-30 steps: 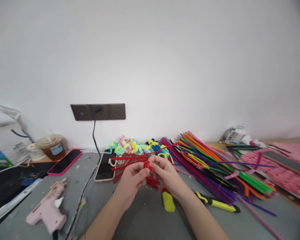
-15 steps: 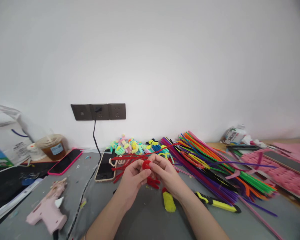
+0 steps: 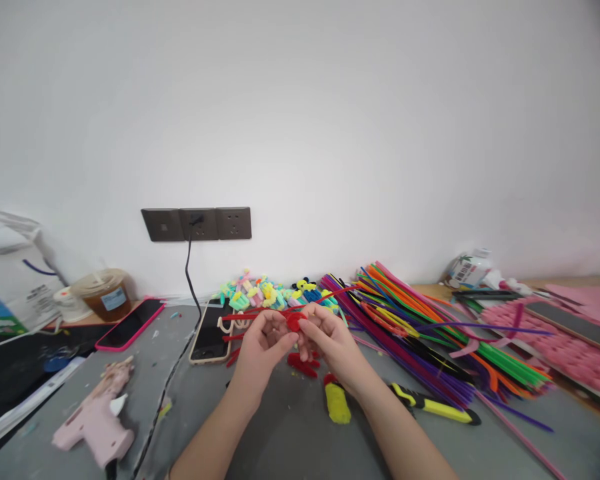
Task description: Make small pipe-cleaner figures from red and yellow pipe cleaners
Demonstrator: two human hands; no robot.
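A small red coil of pipe cleaner is pinched between the fingertips of my left hand and my right hand, held just above the grey table. Both hands are closed on it, and the fingers hide part of it. Behind them lie loose red pipe cleaners. Short red pieces rest on the table below my fingers. Close to my right wrist sits a yellow fuzzy piece with a red end.
Left are a pink glue gun, a pink-cased phone, a drink cup and a black cable. A second phone and small colourful figures lie behind. Right are bundled pipe cleaners and a yellow-black cutter.
My hands have shifted slightly upward with the red coil, and the left fingers have turned a little. More of the short red pieces beneath shows. Everything else stays put.
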